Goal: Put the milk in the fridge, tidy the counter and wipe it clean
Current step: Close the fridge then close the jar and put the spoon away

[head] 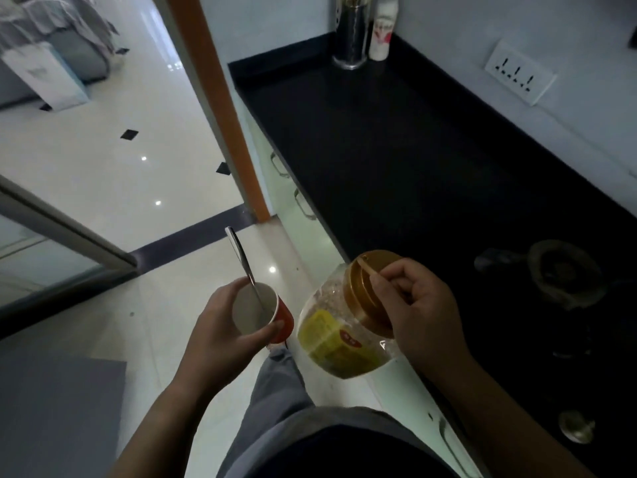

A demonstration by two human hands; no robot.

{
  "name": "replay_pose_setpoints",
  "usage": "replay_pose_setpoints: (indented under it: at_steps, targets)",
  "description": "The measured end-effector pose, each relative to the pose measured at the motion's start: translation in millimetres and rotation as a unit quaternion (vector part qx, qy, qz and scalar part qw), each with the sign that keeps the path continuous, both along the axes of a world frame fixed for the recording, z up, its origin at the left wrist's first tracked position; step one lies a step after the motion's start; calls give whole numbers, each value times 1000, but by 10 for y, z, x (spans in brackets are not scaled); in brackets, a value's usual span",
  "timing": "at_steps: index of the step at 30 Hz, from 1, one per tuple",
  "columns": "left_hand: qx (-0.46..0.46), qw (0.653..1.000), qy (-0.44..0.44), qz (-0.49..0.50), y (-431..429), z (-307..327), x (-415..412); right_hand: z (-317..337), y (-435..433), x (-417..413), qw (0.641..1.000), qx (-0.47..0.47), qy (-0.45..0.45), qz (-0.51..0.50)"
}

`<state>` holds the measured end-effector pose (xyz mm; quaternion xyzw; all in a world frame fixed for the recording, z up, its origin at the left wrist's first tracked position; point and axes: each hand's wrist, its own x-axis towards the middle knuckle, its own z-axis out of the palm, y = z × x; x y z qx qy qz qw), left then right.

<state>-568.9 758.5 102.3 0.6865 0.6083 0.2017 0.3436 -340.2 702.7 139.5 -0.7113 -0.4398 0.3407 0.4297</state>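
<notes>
Milk: not visible anywhere in view; location cannot be told. Counter (396,139) black, mostly bare, running along the right wall.

Left hand (220,326) wrapped around red paper cup (262,313), thumb on near rim, fingers on far side; spoon (243,267) standing inside, handle leaning up and away. Cup upright, held over the floor just off the counter edge.

Right hand (417,305) closed on gold lid (370,291) of clear plastic jar (339,334) with yellow label; thin wooden stick (370,270) pinched under the fingers against the lid. Jar tilted, hanging from the lid grip, body swung toward the cup, just beside it but apart.

Step in hand, judged: tidying — carrying cup and jar away from the counter.

For doing it well: keep cup level so spoon does not tip out; support jar from below or set down soon, since a lid-only hold risks slipping if lid is loose. Keep the two loads apart.

Both forearms extended forward and down, wrists slightly bent inward.
</notes>
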Motion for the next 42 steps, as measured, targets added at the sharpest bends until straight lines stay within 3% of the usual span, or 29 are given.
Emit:
replay_pose_setpoints:
  at_steps: [5,13,19,27,34,42]
  targets:
    - [15,999,-8,-49,1218,47,244,106,930,49,999,10,-27,-41]
    - [23,985,-21,-168,3088,335,710,236,2236,215,987,35,6,-158]
    - [11,966,-40,-255,3639,455,1183,238,2847,566,977,22,-24,-212]
    - [6,941,53,-334,4334,426,1775,228,3482,1173,976,5,-82,-201]
    - [39,939,12,-342,5141,426,2184,257,4167,1442,971,7,-95,-218]
    - [-1,915,-18,-404,6549,109,2605,267,5160,1670,946,-33,-138,-292]
